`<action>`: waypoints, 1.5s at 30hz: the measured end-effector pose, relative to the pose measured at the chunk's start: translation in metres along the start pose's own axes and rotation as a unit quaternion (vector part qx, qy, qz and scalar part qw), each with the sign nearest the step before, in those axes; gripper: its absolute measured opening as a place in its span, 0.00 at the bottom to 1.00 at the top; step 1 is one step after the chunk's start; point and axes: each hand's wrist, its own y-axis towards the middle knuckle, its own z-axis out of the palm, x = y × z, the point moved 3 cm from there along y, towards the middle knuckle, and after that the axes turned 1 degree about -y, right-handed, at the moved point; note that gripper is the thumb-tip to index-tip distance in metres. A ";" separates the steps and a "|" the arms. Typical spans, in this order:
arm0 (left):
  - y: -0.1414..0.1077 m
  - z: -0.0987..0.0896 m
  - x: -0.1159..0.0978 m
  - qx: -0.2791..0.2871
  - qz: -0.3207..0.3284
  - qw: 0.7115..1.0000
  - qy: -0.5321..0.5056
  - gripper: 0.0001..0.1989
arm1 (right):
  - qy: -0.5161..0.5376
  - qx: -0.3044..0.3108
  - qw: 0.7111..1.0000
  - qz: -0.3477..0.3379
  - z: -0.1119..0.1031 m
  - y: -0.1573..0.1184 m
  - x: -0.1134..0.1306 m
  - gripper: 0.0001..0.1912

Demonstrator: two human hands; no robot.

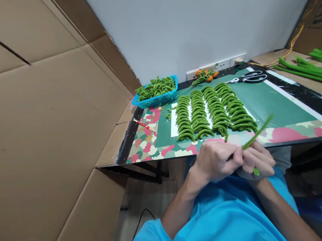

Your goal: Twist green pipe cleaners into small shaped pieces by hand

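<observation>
Both bare hands together in front of the near table edge, low and over the wearer's bright blue cloth shirt (225,211). Left hand (219,159): fingers curled, thumb and forefinger pinching a thin, bright-green, fuzzy strip (258,131). Right hand (259,162): fingers folded, gripping the same strip just beside the left thumb. Strip location: between the two hands, its free length slanting up and away to the right, tip over the camouflage-patterned border (288,133) in pink, green and cream. A short green end (256,171) shows below the right-hand fingers; whether it belongs to the same strip cannot be told. Beyond the hands, on a flat dark-green mat (278,105): four columns of curved, fuzzy green pieces (184,117) set close together on a white sheet (174,126), the nearest pieces reaching past its front edge. Small green scraps (168,116) lie just left of the sheet. Far left: light-blue plastic basket (156,101) with openwork walls, heaped with curled green pieces (158,87). Behind the columns: orange flower heads (209,75) on green stems, near the white wall sockets (223,64). To their right: black-handled scissors (241,79), lying flat. Far right: long green fuzzy lengths (303,68) in bundles. Left side: a tall brown cardboard panel (55,142); near it, a slim red-and-white stick (144,125) by the mat's left edge.
</observation>
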 end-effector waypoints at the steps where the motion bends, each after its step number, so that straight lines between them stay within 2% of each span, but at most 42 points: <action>1: 0.001 -0.001 0.001 0.028 -0.023 0.999 -0.021 0.26 | 0.007 -0.012 1.000 -0.013 0.000 -0.001 0.000 0.11; 4: 0.002 -0.005 0.002 0.075 -0.075 0.991 -0.076 0.28 | 0.015 -0.028 0.999 -0.028 -0.001 -0.001 0.000 0.11; 10: 0.002 -0.007 0.002 0.101 -0.104 0.983 -0.110 0.28 | 0.010 -0.033 0.999 -0.030 0.000 -0.006 -0.002 0.11; 20: 0.000 -0.006 0.003 0.073 -0.113 0.982 -0.131 0.28 | 0.018 -0.038 0.998 -0.044 0.002 -0.001 0.000 0.11; 26: -0.003 -0.004 0.003 0.086 -0.115 0.985 -0.095 0.27 | 0.017 -0.034 0.999 -0.037 0.002 -0.001 0.000 0.11; 37: -0.005 0.000 0.001 0.063 -0.105 0.991 -0.060 0.27 | 0.010 -0.030 0.999 -0.028 0.002 -0.006 -0.001 0.11; 45: -0.006 0.002 -0.001 0.048 -0.091 0.994 -0.045 0.27 | 0.022 -0.042 0.998 -0.047 0.002 0.000 0.000 0.12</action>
